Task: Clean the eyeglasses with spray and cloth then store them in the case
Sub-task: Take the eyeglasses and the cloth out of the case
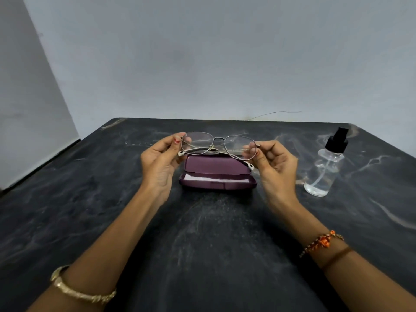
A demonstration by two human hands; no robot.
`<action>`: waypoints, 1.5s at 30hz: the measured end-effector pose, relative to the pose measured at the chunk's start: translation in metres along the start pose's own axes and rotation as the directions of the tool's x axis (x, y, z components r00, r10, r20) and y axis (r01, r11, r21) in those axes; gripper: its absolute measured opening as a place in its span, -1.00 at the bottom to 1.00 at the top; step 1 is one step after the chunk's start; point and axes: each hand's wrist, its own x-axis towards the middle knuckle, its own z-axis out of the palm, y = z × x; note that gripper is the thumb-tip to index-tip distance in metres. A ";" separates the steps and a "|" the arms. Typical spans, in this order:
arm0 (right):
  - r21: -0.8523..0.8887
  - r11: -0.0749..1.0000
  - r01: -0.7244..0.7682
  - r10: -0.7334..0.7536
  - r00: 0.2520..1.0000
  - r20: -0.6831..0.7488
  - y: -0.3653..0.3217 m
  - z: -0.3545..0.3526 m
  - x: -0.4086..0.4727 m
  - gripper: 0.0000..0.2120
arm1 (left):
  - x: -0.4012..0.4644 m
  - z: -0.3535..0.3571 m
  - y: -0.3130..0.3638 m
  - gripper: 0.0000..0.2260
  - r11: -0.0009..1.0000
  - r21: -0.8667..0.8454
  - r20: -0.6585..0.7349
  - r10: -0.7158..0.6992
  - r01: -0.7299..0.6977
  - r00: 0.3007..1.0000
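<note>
**Folded eyeglasses held over the open case**

While both forearms reach forward over the dark, marbled bench (202,233), the person holds the eyeglasses (217,144) in the air between the two hands, just above the case (217,174). The left hand (161,161) pinches the left end of the frame between thumb and fingertips, the other fingers loosely curled behind. The right hand (275,163) grips the right end in the same pinching way, its remaining fingers curled inward toward the palm. The thin metal frame faces the camera with its lenses roughly upright, and the temples are folded across behind the lenses; their white tips show below the frame on each side.

The case is purple and lies open on the bench directly under the glasses, between the two wrists. Its lid stands up at the back and its shallow tray lies toward the person, with a pale lining showing inside.

A clear spray bottle (324,167) with a black pump head stands upright on the bench to the right, well apart from the case and beyond the right hand. It holds some clear liquid.

A gold bangle (78,291) circles the left wrist, and an orange beaded thread bracelet (323,242) sits on the right forearm. A pale wall (202,52) rises behind the bench.
</note>
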 end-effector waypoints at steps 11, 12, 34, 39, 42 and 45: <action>-0.183 0.959 0.218 -0.223 0.975 -0.009 -0.020 -0.012 0.012 -0.69 | -0.007 0.018 0.028 -0.89 0.961 -0.021 0.094 0.275 -0.274 0.957; -0.212 0.944 0.253 -0.260 0.966 -0.006 -0.023 -0.013 0.012 -0.70 | -0.008 0.019 0.030 -0.89 0.938 0.014 0.099 0.344 -0.347 0.934; -0.777 0.371 0.509 -0.668 0.727 0.158 -0.026 -0.034 0.015 -0.85 | -0.020 0.016 0.026 -0.86 0.550 0.456 0.314 0.636 -0.699 0.705; -0.806 0.332 0.490 -0.717 0.687 0.122 -0.028 -0.038 0.017 -0.86 | -0.027 0.023 0.029 -0.89 0.721 0.400 0.327 0.465 -0.566 0.823; -0.821 0.294 0.490 -0.738 0.662 0.131 -0.029 -0.041 0.018 -0.87 | -0.027 0.027 0.032 -0.87 0.882 0.288 0.325 0.276 -0.373 0.905; -0.799 0.346 0.492 -0.752 0.655 0.077 -0.032 -0.039 0.018 -0.88 | -0.026 0.025 0.036 -0.90 0.900 0.303 0.347 0.203 -0.314 0.916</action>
